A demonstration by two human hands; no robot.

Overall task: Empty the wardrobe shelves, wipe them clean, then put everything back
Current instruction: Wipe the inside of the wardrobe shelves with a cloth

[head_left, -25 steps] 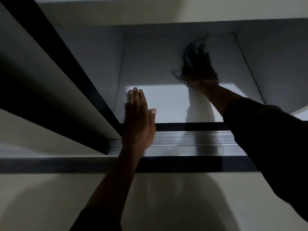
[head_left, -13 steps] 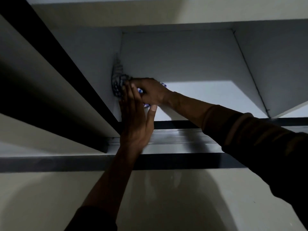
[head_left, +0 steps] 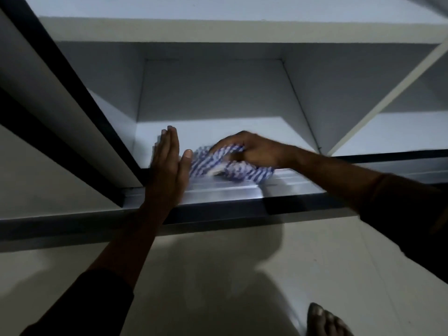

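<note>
Since half a second ago the right hand (head_left: 252,151) has dragged the checked cloth (head_left: 228,166) out of the compartment's far left corner and forward to the front lip of the shelf (head_left: 242,132), just right of centre frame, where the cloth now spills onto the ribbed metal door track (head_left: 242,189). Its fingers are curled over the bunched fabric, gripping it; motion blur hides exactly how. The left hand (head_left: 169,166), at centre left, has not shifted: flat, fingers straight and pressed together, thumb out, palm braced on the shelf edge with the cloth touching the thumb.

Nearest, at lower right, bare toes (head_left: 324,318) stand on a pale floor (head_left: 218,275).

To wipe well here, my judgement is that the stroke should run along the track's grooves as well as the shelf, where dust likely collects, with the cloth kept bunched flat so no corner drags loose. The braced left hand should lift aside to let the cloth pass beneath.

Beyond the hands, the shelf is smooth, white and bare, lit in a bright patch near the front and shadowed toward the back wall. A dark-edged sliding door (head_left: 72,112) crosses the upper left; a second white compartment (head_left: 397,132) opens at the right.
</note>
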